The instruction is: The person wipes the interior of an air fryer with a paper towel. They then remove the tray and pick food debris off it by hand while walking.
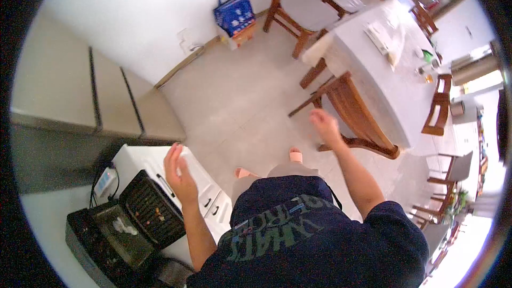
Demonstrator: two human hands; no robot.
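My left hand (180,173) is raised over the white cabinet (200,165) with its drawers and dark handles. Its fingers are stretched out, and it holds nothing. On the cabinet, near that hand, is a black oven-like appliance (114,234); its ribbed dark door or rack (152,208) has small bits on it, and something crumpled and pale lies beside it. My right hand (325,126) is in the air in front of the wooden chair (354,109), slightly blurred. Its fingers look loosely curled, with nothing visible in them.
A long table (362,58) with a pale cover stands at the right, with chairs (306,10) around it. A blue bag (234,16) rests against the wall. Tall grey cabinets (58,80) line the left. Tiled floor (224,101) runs between them.
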